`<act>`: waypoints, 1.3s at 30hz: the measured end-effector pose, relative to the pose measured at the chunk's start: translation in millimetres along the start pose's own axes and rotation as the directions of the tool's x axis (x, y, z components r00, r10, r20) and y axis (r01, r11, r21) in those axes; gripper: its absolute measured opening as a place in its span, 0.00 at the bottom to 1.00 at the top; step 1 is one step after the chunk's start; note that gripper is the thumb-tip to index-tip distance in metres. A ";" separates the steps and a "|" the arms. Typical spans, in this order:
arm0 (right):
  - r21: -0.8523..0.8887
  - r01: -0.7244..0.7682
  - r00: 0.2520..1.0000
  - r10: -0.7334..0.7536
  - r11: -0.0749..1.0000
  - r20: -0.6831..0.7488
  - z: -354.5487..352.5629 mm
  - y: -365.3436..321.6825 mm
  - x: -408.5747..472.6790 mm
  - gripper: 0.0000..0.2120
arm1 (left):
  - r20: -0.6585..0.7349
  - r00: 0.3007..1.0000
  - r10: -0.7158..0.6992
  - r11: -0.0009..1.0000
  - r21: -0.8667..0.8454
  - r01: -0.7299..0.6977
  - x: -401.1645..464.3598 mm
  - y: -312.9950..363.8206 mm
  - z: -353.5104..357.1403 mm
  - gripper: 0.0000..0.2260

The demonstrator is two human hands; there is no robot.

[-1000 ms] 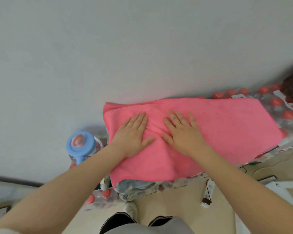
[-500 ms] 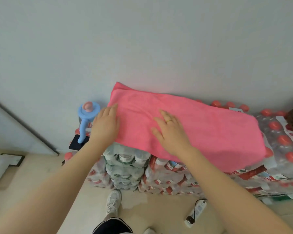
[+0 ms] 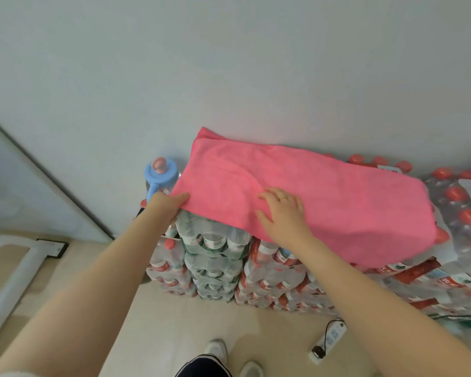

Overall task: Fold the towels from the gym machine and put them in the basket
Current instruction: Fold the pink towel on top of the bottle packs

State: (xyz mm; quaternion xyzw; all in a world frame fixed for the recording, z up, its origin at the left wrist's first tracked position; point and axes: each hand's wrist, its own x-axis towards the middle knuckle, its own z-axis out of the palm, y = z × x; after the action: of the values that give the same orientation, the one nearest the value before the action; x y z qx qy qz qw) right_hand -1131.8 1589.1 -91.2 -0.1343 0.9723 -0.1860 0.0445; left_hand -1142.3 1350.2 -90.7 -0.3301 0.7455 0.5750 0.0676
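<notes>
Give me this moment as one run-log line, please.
stage: folding | pink towel: spread on bottle packs | left hand: grips left edge | right hand: flat on top | basket: unseen

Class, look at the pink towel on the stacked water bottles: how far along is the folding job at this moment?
Done: the pink towel lies spread, apparently doubled, on the bottle packs. In hand: the left hand grips its left edge, while the right hand presses flat on top. Left: further folds and putting it in the basket, which is not in view.
</notes>
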 end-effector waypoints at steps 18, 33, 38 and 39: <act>0.528 -0.557 0.563 0.759 0.641 -0.327 -40.4 143.0 -97.6 0.19 | 0.501 0.484 0.717 0.586 -0.058 -0.808 -105.4 57.5 204.0 0.12; 0.846 -0.526 0.556 0.787 0.083 0.267 -20.2 211.0 -111.0 0.17 | 0.503 0.564 0.655 0.499 0.272 -0.823 -125.9 25.1 290.9 0.08; 0.874 -0.471 0.595 0.775 0.123 0.211 -28.7 215.9 -118.5 0.05 | 0.357 0.660 0.661 0.663 0.133 -0.737 -131.7 28.6 295.5 0.17; 0.880 -0.450 0.601 0.780 0.151 0.174 -33.0 216.7 -119.3 0.06 | 0.332 0.703 0.629 0.733 0.048 -0.679 -134.4 31.7 295.0 0.20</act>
State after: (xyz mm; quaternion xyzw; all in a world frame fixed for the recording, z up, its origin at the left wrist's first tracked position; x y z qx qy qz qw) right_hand -1074.8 1827.6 -137.1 0.3572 0.6896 -0.6297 0.0177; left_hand -1138.8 1675.8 -97.6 0.0529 0.8404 0.5393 -0.0042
